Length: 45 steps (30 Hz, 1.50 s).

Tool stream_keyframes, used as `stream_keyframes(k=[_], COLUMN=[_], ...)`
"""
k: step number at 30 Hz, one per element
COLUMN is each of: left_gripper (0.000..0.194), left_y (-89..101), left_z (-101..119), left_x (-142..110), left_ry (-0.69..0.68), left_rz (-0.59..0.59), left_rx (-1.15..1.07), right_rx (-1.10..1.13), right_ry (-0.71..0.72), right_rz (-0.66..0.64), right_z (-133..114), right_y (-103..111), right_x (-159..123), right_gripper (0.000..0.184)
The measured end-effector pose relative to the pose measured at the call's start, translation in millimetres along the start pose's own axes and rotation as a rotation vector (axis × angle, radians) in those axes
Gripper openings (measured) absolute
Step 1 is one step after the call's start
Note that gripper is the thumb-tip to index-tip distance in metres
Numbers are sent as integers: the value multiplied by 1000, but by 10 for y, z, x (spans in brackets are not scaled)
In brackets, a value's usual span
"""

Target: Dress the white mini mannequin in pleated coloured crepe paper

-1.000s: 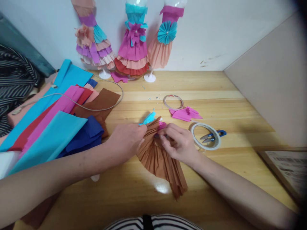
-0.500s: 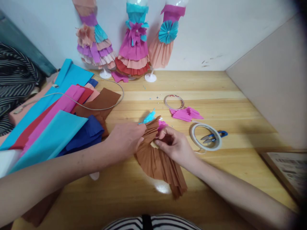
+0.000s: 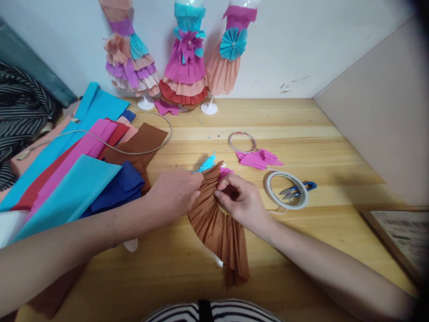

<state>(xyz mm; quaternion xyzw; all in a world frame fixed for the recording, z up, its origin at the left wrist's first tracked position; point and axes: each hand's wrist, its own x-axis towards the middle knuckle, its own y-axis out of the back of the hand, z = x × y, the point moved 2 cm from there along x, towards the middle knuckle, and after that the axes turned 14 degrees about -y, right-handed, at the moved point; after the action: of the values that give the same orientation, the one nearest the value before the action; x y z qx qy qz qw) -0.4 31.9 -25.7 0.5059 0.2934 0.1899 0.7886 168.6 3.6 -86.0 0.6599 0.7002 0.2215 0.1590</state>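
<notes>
Pleated brown crepe paper (image 3: 214, 228) fans out over the wooden table between my hands, its lower folds hanging toward me. My left hand (image 3: 179, 192) is closed on the paper's upper left edge. With thumb and forefinger, my right hand (image 3: 239, 197) pinches the gathered inner edge, where a thin yellowish strip shows under the fingers. Just beyond the folds lie a small turquoise paper scrap (image 3: 207, 162) and a magenta piece (image 3: 225, 171), the latter partly hidden by my right hand. Part of the paper's left edge is covered by my left fingers.
Dolls' crepe-paper dresses on stands (image 3: 186, 62) line the wall. Stacked coloured crepe paper (image 3: 67, 192) and a grey cable (image 3: 134, 153) lie left. To the right are tape rolls (image 3: 303, 203), blue thread snips (image 3: 310, 185), a magenta scrap (image 3: 258, 159) and a framed sheet (image 3: 398, 232).
The brown paper's lower end has swung left, and its pleats spread into a rounder fan. My right hand has shifted slightly left along the gathered edge; my left hand stays nearly still.
</notes>
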Motion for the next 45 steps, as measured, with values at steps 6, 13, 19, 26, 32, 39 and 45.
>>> stream_keyframes(k=[6,13,19,26,32,39,45], left_gripper=[10,14,17,15,14,19,19], left_y=[-16,-23,-7,-49,-39,-77,-61], left_z=[-6,34,65,45,40,18,31], left_x=[-3,-15,-5,20,14,26,25], left_ry=[-12,-56,-76,-79,-82,-95,-81], left_rz=[-5,-13,-37,-31,-25,2,-9], left_rx=[10,63,99,122,106,111,142], right_rx=[-101,-198,-265,-282,-329,-316,-271], right_ry=[108,187,197,237,358,342,368], right_rz=[37,83,81,70,68,81,38], right_z=[-57,-41,-25,-33,-49,-27,-81], right_y=[5,2,-28,-18,-27,-52,19], right_x=[-8,-27,-3,-9,-27,40,-15], right_gripper=[11,12,13,12,10,14,10])
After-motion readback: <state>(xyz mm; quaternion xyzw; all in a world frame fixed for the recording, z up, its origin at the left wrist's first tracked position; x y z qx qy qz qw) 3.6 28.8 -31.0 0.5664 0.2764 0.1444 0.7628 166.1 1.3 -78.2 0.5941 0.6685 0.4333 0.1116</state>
